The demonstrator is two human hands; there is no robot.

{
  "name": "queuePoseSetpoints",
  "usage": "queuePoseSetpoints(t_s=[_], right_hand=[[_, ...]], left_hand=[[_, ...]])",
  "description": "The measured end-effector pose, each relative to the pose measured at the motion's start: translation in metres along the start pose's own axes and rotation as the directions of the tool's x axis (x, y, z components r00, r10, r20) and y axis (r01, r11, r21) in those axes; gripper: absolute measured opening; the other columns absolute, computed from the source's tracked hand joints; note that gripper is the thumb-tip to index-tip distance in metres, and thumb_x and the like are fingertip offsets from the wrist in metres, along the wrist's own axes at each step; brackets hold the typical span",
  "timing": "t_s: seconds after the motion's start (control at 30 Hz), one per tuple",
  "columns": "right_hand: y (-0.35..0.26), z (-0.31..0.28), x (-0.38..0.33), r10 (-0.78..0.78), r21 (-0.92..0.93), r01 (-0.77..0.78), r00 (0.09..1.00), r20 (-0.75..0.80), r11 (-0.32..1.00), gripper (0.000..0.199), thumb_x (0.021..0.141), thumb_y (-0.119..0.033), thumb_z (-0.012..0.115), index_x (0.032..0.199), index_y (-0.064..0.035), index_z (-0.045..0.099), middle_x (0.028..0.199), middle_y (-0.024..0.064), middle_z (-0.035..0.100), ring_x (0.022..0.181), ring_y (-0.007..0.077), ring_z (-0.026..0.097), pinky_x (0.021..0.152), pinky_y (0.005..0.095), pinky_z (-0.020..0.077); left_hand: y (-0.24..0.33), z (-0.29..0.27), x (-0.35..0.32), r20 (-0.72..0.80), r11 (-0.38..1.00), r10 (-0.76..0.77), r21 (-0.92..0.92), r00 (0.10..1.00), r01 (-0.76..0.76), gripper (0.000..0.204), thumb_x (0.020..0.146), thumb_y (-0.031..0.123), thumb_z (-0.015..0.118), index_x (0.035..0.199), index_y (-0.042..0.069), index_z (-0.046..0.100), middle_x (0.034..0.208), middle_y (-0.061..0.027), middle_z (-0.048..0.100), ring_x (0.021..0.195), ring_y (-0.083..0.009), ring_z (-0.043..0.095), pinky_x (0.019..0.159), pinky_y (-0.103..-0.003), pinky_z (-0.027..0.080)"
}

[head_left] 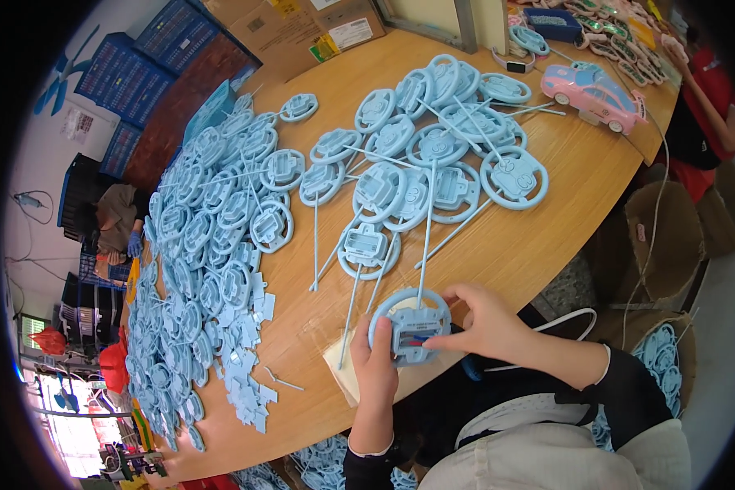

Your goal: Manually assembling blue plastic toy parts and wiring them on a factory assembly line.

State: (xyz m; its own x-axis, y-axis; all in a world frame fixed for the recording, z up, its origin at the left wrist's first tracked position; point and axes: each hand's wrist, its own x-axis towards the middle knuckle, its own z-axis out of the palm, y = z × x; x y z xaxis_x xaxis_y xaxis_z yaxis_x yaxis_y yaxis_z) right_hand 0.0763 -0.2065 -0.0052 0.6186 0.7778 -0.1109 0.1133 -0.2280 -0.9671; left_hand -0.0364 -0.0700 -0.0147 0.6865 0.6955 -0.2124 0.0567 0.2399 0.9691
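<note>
My left hand point(377, 367) grips a light blue wheel-shaped toy remote point(410, 323) by its left rim, back side up, with red and blue wires showing in its open compartment. My right hand point(480, 320) holds the remote's right rim, and its thumb and fingers press at the compartment. A thin antenna rises from the remote toward the table's middle. Under my left hand lies a clear plastic bag point(335, 359) over a pale card.
A wooden table point(563, 220) carries a group of finished blue remotes point(433, 163) with antennas and a big heap of blue shells and small covers point(212, 269) at the left. A pink toy car point(592, 94) stands at the far right. Another person point(710, 106) works beyond it.
</note>
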Motion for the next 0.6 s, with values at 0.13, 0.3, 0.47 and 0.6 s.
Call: queuePoseSetpoints(t_s=[0.13,0.3,0.47,0.6], right_hand=[[-0.021,-0.001,-0.013,0.012,0.063,-0.011,1.0,-0.017,0.998,0.054,0.061,-0.028,0.077,0.096,0.0032,0.051,0.088,0.0157,0.058,0.083,0.0255,0.056,0.071,0.0322,0.0446],[-0.018,-0.002,-0.014,0.002,0.1,-0.002,1.0,0.001,0.995,0.053,0.062,-0.025,0.077,0.097,0.0022,0.049,0.093,0.015,0.057,0.085,0.0248,0.056,0.072,0.0337,0.0442],[0.003,0.002,-0.008,0.1,0.398,-0.193,0.965,0.244,0.897,0.054,0.061,-0.021,0.078,0.101,0.0017,0.049,0.088,0.0108,0.058,0.069,0.0162,0.057,0.056,0.0265,0.0445],[0.005,0.003,-0.005,0.186,0.529,-0.385,0.902,0.389,0.757,0.054,0.062,-0.017,0.078,0.104,0.0017,0.049,0.08,0.0076,0.058,0.053,0.0087,0.055,0.042,0.0179,0.0379]], left_hand=[[0.008,-0.001,-0.009,0.019,0.992,0.122,-0.037,0.992,-0.121,0.025,0.086,0.027,0.054,0.08,0.003,0.051,0.069,0.0017,0.049,0.061,-0.0039,0.041,0.053,-0.018,0.032],[0.012,-0.002,-0.013,0.076,0.978,0.202,0.04,0.976,-0.206,0.027,0.085,0.029,0.055,0.079,0.003,0.051,0.069,0.0011,0.05,0.062,-0.0041,0.042,0.055,-0.018,0.033],[0.012,-0.001,-0.014,0.107,0.988,0.142,0.051,0.984,-0.148,0.027,0.084,0.028,0.057,0.077,0.003,0.052,0.067,0.0017,0.05,0.062,-0.0041,0.042,0.055,-0.018,0.033],[0.011,0.001,-0.013,0.095,0.994,0.088,0.057,0.992,-0.094,0.025,0.084,0.026,0.057,0.076,0.003,0.052,0.066,0.0024,0.049,0.062,-0.004,0.041,0.054,-0.018,0.033]])
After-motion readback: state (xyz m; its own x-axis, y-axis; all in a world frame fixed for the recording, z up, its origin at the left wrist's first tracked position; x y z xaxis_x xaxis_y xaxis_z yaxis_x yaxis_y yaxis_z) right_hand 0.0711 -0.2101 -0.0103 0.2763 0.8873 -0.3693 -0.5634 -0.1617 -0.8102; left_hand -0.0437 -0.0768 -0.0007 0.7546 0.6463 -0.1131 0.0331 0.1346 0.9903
